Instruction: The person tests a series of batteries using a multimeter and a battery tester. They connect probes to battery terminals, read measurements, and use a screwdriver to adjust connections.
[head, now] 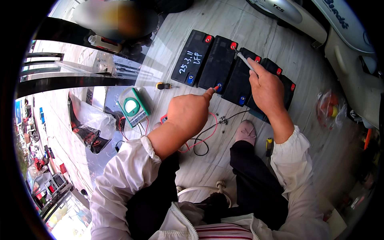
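Note:
Several black batteries with red and blue terminals lie side by side on the floor. My left hand (192, 111) reaches to the blue terminal (219, 87) of the second battery (217, 63); a small red-tipped piece shows at its fingertips. My right hand (267, 85) grips a slim grey-white tool (246, 61), perhaps a screwdriver or probe, its tip at that battery's red terminal (233, 45). The leftmost battery (192, 57) bears white handwriting. A green-and-white meter (133, 107) with red and black leads lies left of my left hand.
A short yellow-black screwdriver (163, 86) lies near the batteries, another screwdriver (269, 145) beside my right forearm. Small metal screws (223, 120) and looped leads lie before my shoe. A clear bag (331, 111) is at right, scooters at upper right, a plastic bottle (105, 43) at upper left.

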Available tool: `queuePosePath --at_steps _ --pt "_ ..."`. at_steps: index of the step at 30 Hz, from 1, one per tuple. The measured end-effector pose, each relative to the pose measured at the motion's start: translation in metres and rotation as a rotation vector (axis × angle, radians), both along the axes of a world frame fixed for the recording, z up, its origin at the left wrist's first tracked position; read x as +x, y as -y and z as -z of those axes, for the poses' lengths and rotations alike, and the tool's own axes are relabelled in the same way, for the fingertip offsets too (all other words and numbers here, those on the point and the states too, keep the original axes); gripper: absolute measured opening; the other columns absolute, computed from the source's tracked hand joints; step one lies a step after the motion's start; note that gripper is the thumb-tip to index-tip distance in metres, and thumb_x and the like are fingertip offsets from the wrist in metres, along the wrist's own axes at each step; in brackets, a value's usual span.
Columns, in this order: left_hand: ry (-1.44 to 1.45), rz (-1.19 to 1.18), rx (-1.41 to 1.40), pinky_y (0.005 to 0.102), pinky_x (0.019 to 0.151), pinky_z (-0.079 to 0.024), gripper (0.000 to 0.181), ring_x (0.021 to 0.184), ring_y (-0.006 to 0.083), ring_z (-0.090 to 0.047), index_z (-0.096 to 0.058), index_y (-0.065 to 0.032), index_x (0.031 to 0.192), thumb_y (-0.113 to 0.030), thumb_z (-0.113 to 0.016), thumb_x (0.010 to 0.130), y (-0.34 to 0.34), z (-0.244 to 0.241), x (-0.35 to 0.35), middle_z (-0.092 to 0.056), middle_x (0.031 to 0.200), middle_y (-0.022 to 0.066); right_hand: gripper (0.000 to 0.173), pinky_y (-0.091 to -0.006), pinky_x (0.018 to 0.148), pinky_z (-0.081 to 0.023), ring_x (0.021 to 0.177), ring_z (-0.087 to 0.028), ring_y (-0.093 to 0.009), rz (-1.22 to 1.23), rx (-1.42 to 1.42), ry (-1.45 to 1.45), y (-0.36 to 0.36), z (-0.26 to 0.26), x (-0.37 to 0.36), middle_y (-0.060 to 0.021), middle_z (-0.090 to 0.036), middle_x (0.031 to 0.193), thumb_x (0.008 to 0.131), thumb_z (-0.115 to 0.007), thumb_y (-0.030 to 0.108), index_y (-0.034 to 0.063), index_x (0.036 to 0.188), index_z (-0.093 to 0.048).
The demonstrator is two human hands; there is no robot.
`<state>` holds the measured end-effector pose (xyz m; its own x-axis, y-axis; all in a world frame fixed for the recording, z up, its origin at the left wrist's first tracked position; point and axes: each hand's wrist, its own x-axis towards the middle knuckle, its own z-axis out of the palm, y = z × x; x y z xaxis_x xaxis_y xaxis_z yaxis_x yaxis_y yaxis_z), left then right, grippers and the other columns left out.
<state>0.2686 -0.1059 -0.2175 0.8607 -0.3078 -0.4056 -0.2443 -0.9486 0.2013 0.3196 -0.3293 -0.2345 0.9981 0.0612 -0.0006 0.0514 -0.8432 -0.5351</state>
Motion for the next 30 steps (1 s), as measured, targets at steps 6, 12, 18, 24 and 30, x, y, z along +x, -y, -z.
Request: queuePosePath --at_steps 6,12,18,24,30 --pt "0.020 0.022 0.000 0.0430 0.053 -0.049 0.044 0.060 0.0298 -0.066 -0.061 -0.0245 0.140 -0.018 -0.055 0.097 -0.002 0.000 0.007 -0.066 0.067 0.0094 0.031 -0.0500 0.071 -0.054 0.081 -0.070 -0.040 -0.049 -0.044 0.079 0.002 0.012 0.006 -0.0193 -0.073 0.090 0.098 -0.057 0.020 0.0097 0.126 -0.066" --pt "0.030 0.035 0.012 0.0433 0.055 -0.051 0.041 0.063 0.0304 -0.068 -0.061 -0.0269 0.139 -0.021 -0.055 0.099 -0.002 -0.004 0.011 -0.068 0.070 0.0105 0.031 -0.0477 0.068 -0.053 0.077 -0.069 -0.038 -0.099 -0.177 0.056 -0.004 0.001 0.016 -0.0180 -0.072 0.086 0.098 -0.057 0.018 0.0106 0.126 -0.068" --pt "0.008 0.049 0.057 0.0437 0.058 -0.053 0.042 0.068 0.0314 -0.069 -0.060 -0.0271 0.141 -0.019 -0.055 0.099 0.002 -0.008 0.012 -0.069 0.073 0.0122 0.029 -0.0485 0.067 -0.054 0.074 -0.069 -0.037 -0.068 -0.265 0.009 -0.009 0.002 0.015 -0.0176 -0.072 0.083 0.097 -0.057 0.018 0.0107 0.123 -0.069" --pt "0.002 0.052 0.052 0.0441 0.061 -0.053 0.043 0.068 0.0318 -0.068 -0.059 -0.0275 0.141 -0.019 -0.055 0.099 0.004 -0.007 0.012 -0.068 0.073 0.0130 0.028 -0.0493 0.068 -0.054 0.077 -0.069 -0.037 -0.089 -0.226 0.084 -0.003 0.007 0.018 -0.0171 -0.072 0.084 0.096 -0.057 0.016 0.0104 0.120 -0.070" --pt "-0.008 0.042 0.042 0.0446 0.064 -0.054 0.044 0.071 0.0329 -0.069 -0.060 -0.0273 0.141 -0.018 -0.056 0.098 0.004 -0.007 0.012 -0.068 0.074 0.0142 0.029 -0.0477 0.067 -0.056 0.077 -0.071 -0.035 -0.083 -0.269 0.056 -0.009 0.003 0.017 -0.0152 -0.073 0.083 0.092 -0.058 0.013 0.0104 0.118 -0.072"
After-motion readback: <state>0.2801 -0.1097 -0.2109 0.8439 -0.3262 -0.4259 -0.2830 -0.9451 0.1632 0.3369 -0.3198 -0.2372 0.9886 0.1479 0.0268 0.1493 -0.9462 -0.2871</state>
